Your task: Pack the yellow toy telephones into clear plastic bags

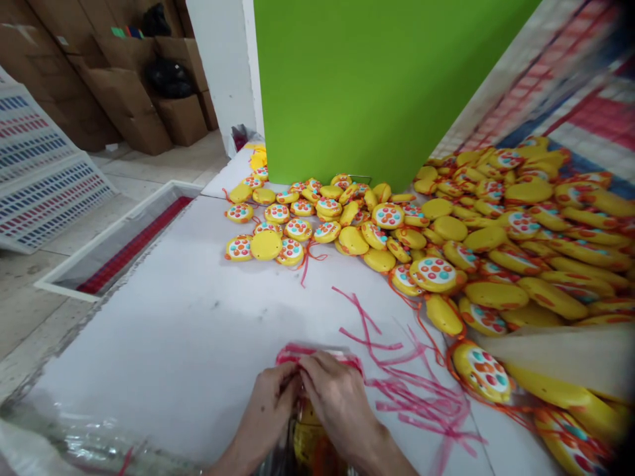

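Observation:
Near the bottom centre, my left hand [270,403] and my right hand [335,396] meet with fingers pinched together at the top of a clear plastic bag [354,360] with pink edging. Something yellow [310,439] shows inside the bag, between my wrists. The exact spot the fingertips grip is hidden by the hands. Loose pink ribbons [421,390] lie on the white table [173,330] to the right of my right hand. Yellow toys [436,272] with white, dotted faces and orange cords are heaped along the back and right.
A green panel [367,86] stands at the table's back. On the floor at the left are a white crate [133,244] and a slatted white basket [44,158]. Cardboard boxes [124,106] are stacked behind. Clear plastic [94,439] lies at the lower left.

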The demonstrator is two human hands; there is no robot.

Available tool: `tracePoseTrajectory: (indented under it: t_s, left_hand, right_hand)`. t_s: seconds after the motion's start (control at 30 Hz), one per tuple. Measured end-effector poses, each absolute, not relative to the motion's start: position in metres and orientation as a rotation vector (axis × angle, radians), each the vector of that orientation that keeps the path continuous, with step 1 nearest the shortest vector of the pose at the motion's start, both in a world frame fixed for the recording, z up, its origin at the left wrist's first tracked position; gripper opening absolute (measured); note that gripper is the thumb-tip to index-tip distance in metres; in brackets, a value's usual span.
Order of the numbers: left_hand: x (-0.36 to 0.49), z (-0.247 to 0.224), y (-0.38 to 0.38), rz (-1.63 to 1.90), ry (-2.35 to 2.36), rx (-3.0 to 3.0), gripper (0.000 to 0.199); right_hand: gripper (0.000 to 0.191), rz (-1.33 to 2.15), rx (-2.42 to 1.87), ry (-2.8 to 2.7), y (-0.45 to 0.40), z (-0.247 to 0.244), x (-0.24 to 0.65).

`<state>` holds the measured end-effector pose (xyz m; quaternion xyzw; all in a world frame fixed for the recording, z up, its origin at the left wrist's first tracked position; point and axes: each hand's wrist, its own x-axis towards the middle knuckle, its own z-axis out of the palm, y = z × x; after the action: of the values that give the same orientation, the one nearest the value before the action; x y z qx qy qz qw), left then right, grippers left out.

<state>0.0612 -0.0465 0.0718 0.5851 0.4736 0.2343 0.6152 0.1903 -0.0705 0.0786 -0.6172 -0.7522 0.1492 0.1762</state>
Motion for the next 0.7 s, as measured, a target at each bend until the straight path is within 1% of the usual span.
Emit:
tracePoseTrajectory:
  t_s: [0.1,0.17,0.23,0.33,0.4,0.47,0.53,0.6,0.7]
  left_hand:
    - [0.064,0.071,-0.050,0.506,1.150,1.470,0.026]
    - [0.062,0.070,-0.053,0.482,1.170,1.522,0.027]
    - [0.058,0.067,-0.054,0.466,1.180,1.538,0.028]
    - [0.052,0.062,-0.053,0.471,1.172,1.451,0.029]
    - [0.050,0.060,-0.051,0.483,1.159,1.386,0.027]
    - [0.051,0.060,-0.049,0.487,1.159,1.373,0.026]
    - [0.055,0.061,-0.048,0.487,1.164,1.389,0.026]
    - [0.058,0.065,-0.049,0.497,1.157,1.421,0.025]
    - [0.061,0.069,-0.050,0.485,1.165,1.493,0.024]
  right_hand:
    - [0.016,0.367,-1.776,-2.153,-0.066,0.077,0.187]
    - [0.015,0.399,-1.798,-2.066,-0.066,0.077,0.199]
    - [0.015,0.428,-1.856,-1.877,-0.069,0.077,0.226]
    - [0.014,0.351,-2.035,-1.556,-0.081,0.079,0.276]
    - [0.015,0.379,-2.124,-1.491,-0.090,0.083,0.293]
    - [0.014,0.527,-2.069,-1.568,-0.094,0.089,0.286]
    - [0.014,0.659,-1.923,-1.745,-0.092,0.093,0.259]
    - [0.013,0.639,-1.844,-1.943,-0.085,0.092,0.226]
    - [0.014,0.483,-1.795,-2.139,-0.071,0.085,0.191]
